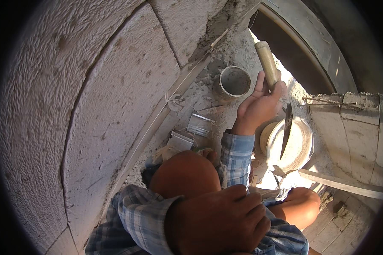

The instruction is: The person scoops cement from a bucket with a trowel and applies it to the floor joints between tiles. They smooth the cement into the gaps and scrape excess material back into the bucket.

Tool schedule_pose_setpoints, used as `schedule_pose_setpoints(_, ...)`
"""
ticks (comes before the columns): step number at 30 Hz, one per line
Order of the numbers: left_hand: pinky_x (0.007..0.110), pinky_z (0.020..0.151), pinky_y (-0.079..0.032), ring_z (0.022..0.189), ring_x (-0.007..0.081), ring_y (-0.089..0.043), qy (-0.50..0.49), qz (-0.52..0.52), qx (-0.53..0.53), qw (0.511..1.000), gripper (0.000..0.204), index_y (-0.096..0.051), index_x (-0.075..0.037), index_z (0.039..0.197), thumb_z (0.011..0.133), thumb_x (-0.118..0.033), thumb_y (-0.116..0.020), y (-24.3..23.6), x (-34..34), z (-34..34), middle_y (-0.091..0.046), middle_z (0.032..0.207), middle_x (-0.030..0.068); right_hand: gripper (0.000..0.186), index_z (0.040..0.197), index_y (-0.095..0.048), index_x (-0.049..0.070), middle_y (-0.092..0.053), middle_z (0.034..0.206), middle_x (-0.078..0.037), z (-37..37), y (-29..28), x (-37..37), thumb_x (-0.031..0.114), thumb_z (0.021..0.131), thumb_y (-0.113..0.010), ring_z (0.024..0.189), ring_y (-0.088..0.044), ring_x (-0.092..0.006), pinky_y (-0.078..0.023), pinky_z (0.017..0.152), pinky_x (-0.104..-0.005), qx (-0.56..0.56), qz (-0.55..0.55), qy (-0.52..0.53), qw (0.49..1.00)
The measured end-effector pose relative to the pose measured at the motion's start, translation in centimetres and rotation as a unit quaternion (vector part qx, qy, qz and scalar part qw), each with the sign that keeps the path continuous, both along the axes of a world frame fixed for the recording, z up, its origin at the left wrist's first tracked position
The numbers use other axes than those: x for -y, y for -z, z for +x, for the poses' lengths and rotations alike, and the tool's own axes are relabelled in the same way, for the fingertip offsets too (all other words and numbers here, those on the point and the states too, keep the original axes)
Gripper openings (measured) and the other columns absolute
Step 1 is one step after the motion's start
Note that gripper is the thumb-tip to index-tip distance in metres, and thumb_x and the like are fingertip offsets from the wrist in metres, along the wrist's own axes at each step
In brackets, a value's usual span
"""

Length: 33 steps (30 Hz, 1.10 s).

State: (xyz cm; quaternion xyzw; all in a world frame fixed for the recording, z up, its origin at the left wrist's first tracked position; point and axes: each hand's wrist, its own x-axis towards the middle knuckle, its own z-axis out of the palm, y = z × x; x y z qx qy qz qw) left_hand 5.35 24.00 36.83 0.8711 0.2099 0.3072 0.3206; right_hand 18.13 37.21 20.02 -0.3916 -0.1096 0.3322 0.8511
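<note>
one smeared bucket (304,148), crusted pot (221,91), trowel (267,63)

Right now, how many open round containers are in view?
2: a small grey one beyond the right hand, slightly left, and a larger white bucket at right, seen behind the tool's dark blade. Others may be hidden behind the knees.

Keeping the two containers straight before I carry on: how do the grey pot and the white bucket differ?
Size: the white bucket looks wider than the grey pot.
Light: the white bucket catches bright sun, while the grey pot stands in shade.
View: the trowel has its blade crossing the white bucket's mouth in this picture; nothing crosses the grey pot's.
Shared: both have round, open mouths.
</note>
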Motion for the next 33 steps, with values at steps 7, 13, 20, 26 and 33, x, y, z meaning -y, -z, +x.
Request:
schedule_pose_setpoints(7,0.028,0.064,-0.040,0.071,0.0140,-0.053,0.023,-0.024,-0.004,0.999,0.015,-0.055,-0.009,0.070,0.072,-0.022,-0.062,-0.2,-0.2,0.1,-0.053,0.068,-0.0001,0.031,0.124,-0.042,-0.008,-0.052,0.129,-0.026,-1.0,-0.4,-0.5,0.011,0.100,-0.046,0.116,-0.058,-0.0319,-0.057,0.093,-0.0425,0.045,-0.013,-0.073,0.996)
schedule_pose_setpoints(13,0.028,0.064,-0.041,0.071,0.0138,-0.053,-0.009,0.009,0.006,1.000,0.016,-0.055,-0.009,0.070,0.071,-0.023,-0.062,0.4,0.2,0.3,-0.053,0.068,-0.0001,0.028,0.122,-0.046,-0.004,-0.053,0.129,-0.023,-0.1,-0.6,0.9,0.015,0.101,-0.046,0.114,-0.059,-0.0289,-0.058,0.092,-0.0404,0.031,-0.014,-0.024,0.999)
schedule_pose_setpoints(20,0.027,0.064,-0.041,0.071,0.0139,-0.053,0.004,-0.015,0.009,1.000,0.016,-0.054,-0.010,0.070,0.071,-0.023,-0.062,0.2,0.0,-0.3,-0.053,0.069,-0.0001,0.027,0.120,-0.046,-0.004,-0.053,0.129,-0.024,-0.6,-0.6,1.7,0.015,0.101,-0.046,0.114,-0.059,-0.0292,-0.057,0.093,-0.0412,0.042,-0.018,-0.024,0.999)
schedule_pose_setpoints(26,0.027,0.065,-0.041,0.072,0.0138,-0.053,0.008,-0.001,0.007,1.000,0.016,-0.055,-0.009,0.070,0.072,-0.023,-0.062,0.2,-0.3,0.3,-0.053,0.069,0.0000,0.035,0.125,-0.044,-0.010,-0.052,0.130,-0.025,-3.1,-0.8,1.5,0.016,0.101,-0.048,0.118,-0.057,-0.0305,-0.058,0.093,-0.0402,0.039,-0.034,-0.078,0.996)
schedule_pose_setpoints(33,0.027,0.064,-0.041,0.073,0.0139,-0.053,-0.005,0.004,0.013,1.000,0.016,-0.055,-0.009,0.071,0.072,-0.024,-0.062,0.5,-0.1,0.0,-0.054,0.070,0.0002,0.026,0.117,-0.046,-0.005,-0.054,0.127,-0.025,-1.9,-1.1,1.7,0.015,0.100,-0.050,0.109,-0.061,-0.0304,-0.061,0.086,-0.0386,0.038,-0.032,-0.071,0.996)
